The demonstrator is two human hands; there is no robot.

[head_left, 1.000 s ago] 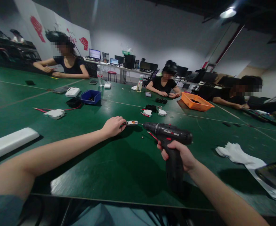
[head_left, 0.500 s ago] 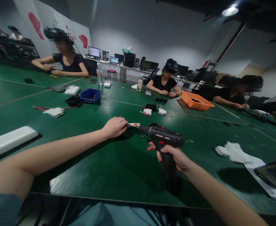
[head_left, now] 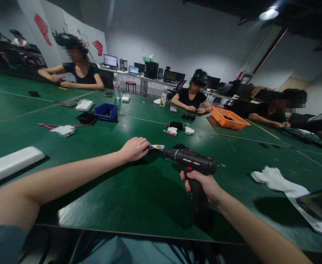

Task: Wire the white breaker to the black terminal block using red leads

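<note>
My right hand [head_left: 204,183] is closed around the grip of a black cordless drill [head_left: 195,161], its fingers curled at the trigger. The drill lies nearly level, its nose pointing left. My left hand [head_left: 135,148] is closed on a small white circuit breaker [head_left: 157,147] with an orange part, held low over the table. The drill's tip is right at the breaker's right end; whether the bit touches a screw is too small to tell. My left fingertips are partly hidden behind the hand. A dark cluster of small parts [head_left: 180,146] lies just behind the drill.
On the green table [head_left: 139,205] are white breakers with red wires [head_left: 63,131], a blue bin [head_left: 106,111], an orange basket [head_left: 229,119], a long white case [head_left: 14,165] and a white glove [head_left: 274,178]. A dark device [head_left: 318,203] stands right. Several people sit around the table.
The fingers of my right hand, partly extended before, have curled in around the drill's trigger. The drill has shifted slightly right and down. My left hand stays nearly still.
</note>
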